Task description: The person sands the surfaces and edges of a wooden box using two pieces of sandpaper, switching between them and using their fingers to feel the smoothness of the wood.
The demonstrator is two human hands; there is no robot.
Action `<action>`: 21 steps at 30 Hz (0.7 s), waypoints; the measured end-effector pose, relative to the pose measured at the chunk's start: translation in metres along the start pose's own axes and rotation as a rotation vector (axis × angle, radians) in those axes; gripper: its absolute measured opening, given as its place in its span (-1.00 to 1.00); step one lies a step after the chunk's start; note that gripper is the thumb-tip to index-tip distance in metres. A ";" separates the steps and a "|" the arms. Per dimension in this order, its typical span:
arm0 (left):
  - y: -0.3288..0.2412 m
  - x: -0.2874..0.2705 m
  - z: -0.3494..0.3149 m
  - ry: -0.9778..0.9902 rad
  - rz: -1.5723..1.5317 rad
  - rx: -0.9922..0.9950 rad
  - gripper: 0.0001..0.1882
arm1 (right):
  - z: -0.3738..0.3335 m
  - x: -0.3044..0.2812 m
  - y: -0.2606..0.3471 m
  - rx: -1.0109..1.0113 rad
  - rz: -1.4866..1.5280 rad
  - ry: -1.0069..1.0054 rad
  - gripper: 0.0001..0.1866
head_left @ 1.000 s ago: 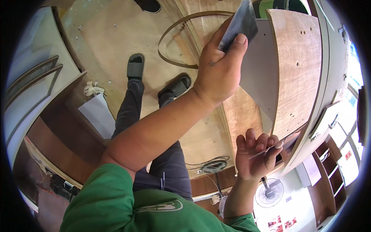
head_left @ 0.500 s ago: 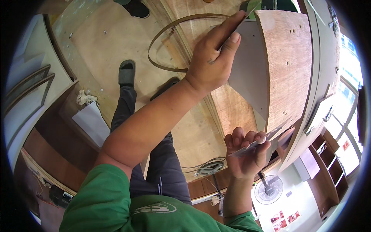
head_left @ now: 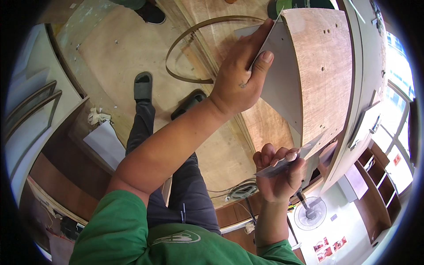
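Note:
My left hand is closed around a thin, flat, pale plate, seen nearly edge-on. Its upper tip is beside the corner of a light wooden board with several small dark holes. Lower down, my right hand pinches a thin, greyish, shiny flat plate between thumb and fingers. That plate's far end overlaps the board's lower edge in view; whether they touch I cannot tell. A grey panel adjoins the wooden board on its left side. Both plates look like scraper blades, but their exact kind is unclear.
A thin brown strip curves in a loop left of my left hand. Wooden sheets lie below. A white sheet is at the left. A standing fan and shelves are at the lower right. Another person's shoe shows at the top.
The left hand's plate has turned more edge-on, and its tip has shifted left. The right hand has moved slightly left, its plate now showing more. The view has shifted slightly.

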State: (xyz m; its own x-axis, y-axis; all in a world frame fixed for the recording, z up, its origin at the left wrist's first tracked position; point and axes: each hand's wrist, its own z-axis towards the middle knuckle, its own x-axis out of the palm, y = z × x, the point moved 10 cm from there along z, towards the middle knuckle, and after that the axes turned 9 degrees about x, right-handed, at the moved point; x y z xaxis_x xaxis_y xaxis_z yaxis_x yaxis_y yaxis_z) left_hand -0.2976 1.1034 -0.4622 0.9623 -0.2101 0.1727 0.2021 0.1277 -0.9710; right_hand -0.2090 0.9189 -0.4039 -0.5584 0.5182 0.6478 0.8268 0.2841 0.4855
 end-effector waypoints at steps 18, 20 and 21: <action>-0.004 0.007 0.000 0.058 0.027 0.041 -0.51 | 0.000 0.000 0.001 0.021 0.040 0.002 -0.45; -0.014 0.006 -0.001 0.044 0.134 0.196 -0.52 | -0.001 -0.003 0.002 0.003 0.037 0.000 -0.44; -0.014 0.007 -0.002 0.045 0.133 0.197 -0.52 | -0.001 -0.002 0.002 0.002 0.037 0.000 -0.44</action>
State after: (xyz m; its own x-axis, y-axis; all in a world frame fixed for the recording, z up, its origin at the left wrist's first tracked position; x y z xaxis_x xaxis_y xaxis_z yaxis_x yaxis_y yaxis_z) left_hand -0.2943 1.0980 -0.4478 0.9745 -0.2217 0.0337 0.1102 0.3426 -0.9330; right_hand -0.2057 0.9176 -0.4036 -0.5271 0.5283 0.6657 0.8472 0.2658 0.4599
